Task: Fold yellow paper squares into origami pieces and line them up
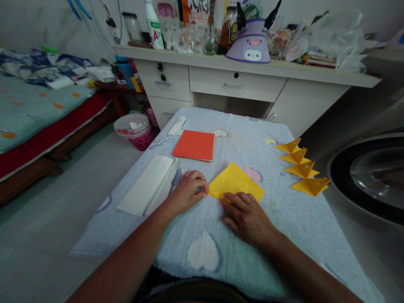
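Note:
A sheet of yellow origami paper (235,179), with a folded lower edge, lies on the cloth-covered table in front of me. My left hand (192,187) is closed, pinching the paper's left corner between thumb and fingertips. Across the lower edge, my right hand (244,212) presses down with its fingers together and bent, and its thumb sits nearer to me. Part of the lower edge is hidden beneath these fingers. Several folded yellow paper figures (311,185) with pointed tips stand in a row at the right side of the table.
A stack of orange-red paper (195,145) lies beyond my left hand, beside a white folded packet (147,185) and a small white box (177,126). A white cabinet (233,88) stands behind the table, a bin (134,128) at left, a washing machine (372,176) at right.

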`<state>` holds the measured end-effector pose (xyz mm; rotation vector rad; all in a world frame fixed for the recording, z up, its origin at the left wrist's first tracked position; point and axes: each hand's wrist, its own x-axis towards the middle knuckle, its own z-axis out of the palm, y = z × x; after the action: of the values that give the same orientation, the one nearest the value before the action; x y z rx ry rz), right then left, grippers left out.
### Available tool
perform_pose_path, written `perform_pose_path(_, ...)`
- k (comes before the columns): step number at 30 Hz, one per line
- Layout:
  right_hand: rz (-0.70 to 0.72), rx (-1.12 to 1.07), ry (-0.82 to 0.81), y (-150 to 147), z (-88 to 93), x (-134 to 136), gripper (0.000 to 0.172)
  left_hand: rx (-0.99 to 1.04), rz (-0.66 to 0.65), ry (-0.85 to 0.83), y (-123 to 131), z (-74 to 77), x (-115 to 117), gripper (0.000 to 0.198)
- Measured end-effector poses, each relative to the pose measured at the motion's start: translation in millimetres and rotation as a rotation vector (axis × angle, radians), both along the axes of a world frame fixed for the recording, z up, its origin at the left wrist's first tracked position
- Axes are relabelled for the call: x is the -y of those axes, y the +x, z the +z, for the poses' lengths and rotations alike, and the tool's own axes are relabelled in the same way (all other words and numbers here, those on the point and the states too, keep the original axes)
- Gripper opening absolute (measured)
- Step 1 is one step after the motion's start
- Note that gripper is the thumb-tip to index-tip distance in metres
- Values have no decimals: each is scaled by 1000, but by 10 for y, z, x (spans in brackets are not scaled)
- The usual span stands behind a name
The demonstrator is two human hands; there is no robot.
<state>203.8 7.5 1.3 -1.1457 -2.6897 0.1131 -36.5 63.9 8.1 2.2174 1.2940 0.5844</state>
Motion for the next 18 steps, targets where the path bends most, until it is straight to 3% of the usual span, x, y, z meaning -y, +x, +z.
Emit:
perform_pose_path(10, -5, 2, -22, -9, 14, 22, 45, -31, -34, 31, 9, 43, 12, 13)
perform_pose_path(16, -25, 11, -72, -20, 34, 22, 53, -55, 25, 31, 11, 6, 16, 13)
perform_pose_path(18, -25, 3, -79, -17, 34, 21, 52, -58, 46, 31, 14, -12, 26, 22)
